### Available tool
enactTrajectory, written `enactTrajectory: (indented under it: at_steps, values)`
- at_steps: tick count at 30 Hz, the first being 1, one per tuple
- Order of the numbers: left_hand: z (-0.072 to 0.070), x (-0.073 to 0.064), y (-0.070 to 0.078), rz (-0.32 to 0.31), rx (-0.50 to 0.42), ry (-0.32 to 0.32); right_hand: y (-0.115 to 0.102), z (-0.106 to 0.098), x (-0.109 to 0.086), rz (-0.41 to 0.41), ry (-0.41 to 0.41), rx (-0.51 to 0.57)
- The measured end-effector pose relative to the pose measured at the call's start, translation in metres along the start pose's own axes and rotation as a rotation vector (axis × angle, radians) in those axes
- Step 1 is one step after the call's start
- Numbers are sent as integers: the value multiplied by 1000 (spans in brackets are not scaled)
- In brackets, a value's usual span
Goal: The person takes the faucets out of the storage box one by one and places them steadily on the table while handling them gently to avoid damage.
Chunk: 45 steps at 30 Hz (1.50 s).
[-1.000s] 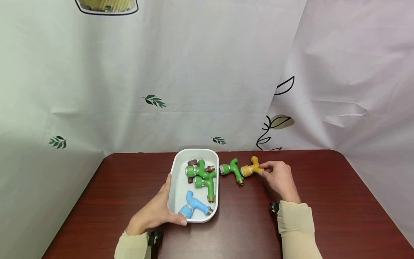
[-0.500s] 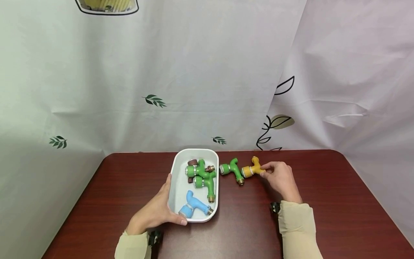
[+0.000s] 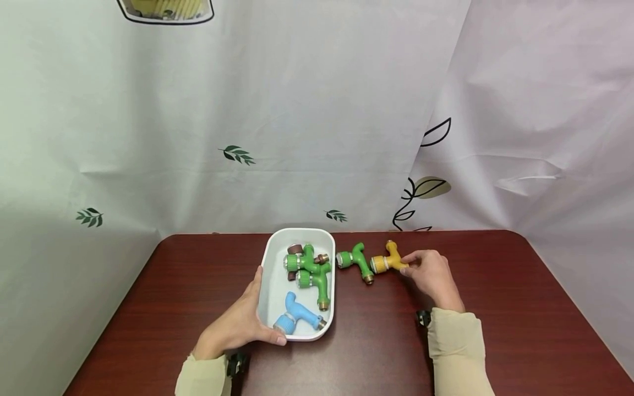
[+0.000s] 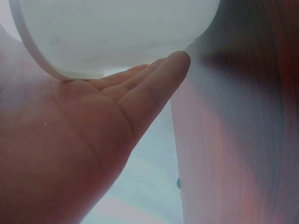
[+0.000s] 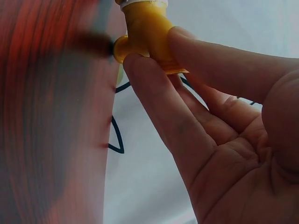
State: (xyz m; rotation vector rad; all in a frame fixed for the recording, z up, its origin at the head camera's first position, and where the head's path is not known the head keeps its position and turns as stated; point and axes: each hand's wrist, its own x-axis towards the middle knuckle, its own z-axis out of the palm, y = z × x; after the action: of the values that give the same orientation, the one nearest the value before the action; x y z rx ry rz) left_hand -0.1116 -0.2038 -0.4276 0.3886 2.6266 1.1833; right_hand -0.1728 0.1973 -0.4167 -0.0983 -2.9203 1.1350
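Observation:
My right hand (image 3: 432, 276) pinches the threaded end of a yellow tap (image 3: 389, 259) between thumb and fingertips, close over the table right of the tray. In the right wrist view, the thumb and index finger press the yellow tap (image 5: 148, 30) from opposite sides. A green tap (image 3: 358, 260) lies between it and the white tray (image 3: 267, 291). My left hand (image 3: 240, 322) rests against the tray's near left corner, thumb along the near rim. Its straight fingers lie on the outer wall in the left wrist view. Inside the tray are a blue tap (image 3: 299, 314) and green taps (image 3: 319, 280).
A dark red-brown piece (image 3: 295, 249) is partly hidden beneath the green taps in the tray. The wood-grain table (image 3: 376, 352) ends at a white curtain (image 3: 307, 137) printed with leaves, which hangs behind its far edge.
My right hand has shifted slightly to the right with the yellow tap, widening the gap to the green tap a little. The left hand and the tray stay put.

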Motion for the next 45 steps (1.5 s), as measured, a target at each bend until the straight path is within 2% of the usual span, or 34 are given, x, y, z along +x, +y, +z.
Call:
enactTrajectory:
  at_steps: [11, 45]
  values:
    - [0, -1, 0, -5, 4, -1, 3, -1, -1, 47, -31, -15]
    - [1, -1, -2, 16, 1, 8, 5, 4, 0, 67, -61, -82]
